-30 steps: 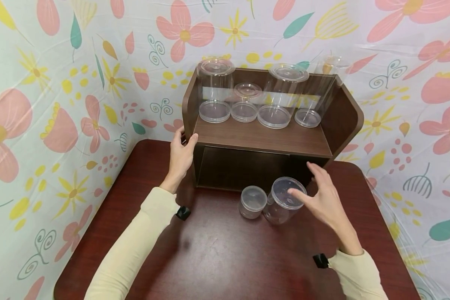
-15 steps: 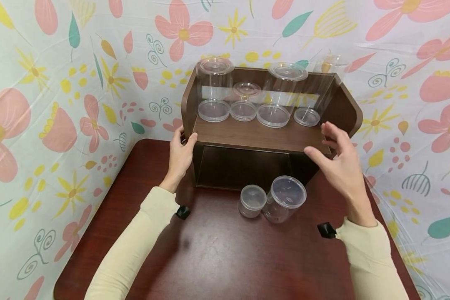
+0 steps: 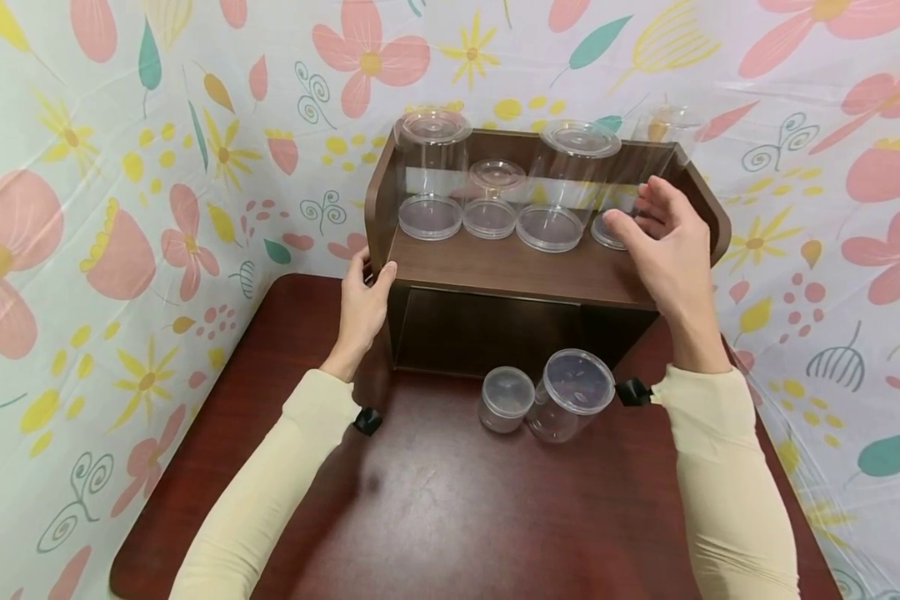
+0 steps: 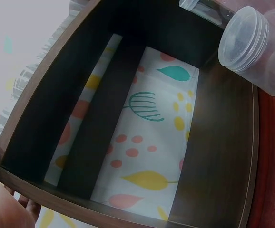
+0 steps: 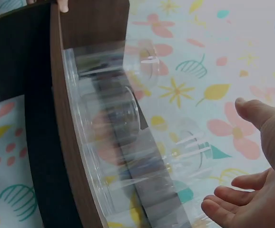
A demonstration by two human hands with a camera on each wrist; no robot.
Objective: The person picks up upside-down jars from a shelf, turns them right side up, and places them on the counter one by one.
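My left hand grips the left side of a dark brown two-tier shelf, its thumb at the front edge. In the head view my right hand is raised before the shelf's right end with nothing in it, thumb and fingers apart. It partly covers a narrow clear jar. Along the upper tier, to the left, stand a wide clear jar, a short jar and a tall jar. The right wrist view shows the right palm facing the row of jars.
On the reddish-brown table, before the lower tier, a small lidded jar stands beside a larger lidded jar. Floral cloth hangs behind and at both sides. The shelf's right side panel rises beside the right hand.
My right hand has moved away from the larger jar on the table, up to the narrow jar on the upper tier. The left hand stays on the shelf's side.
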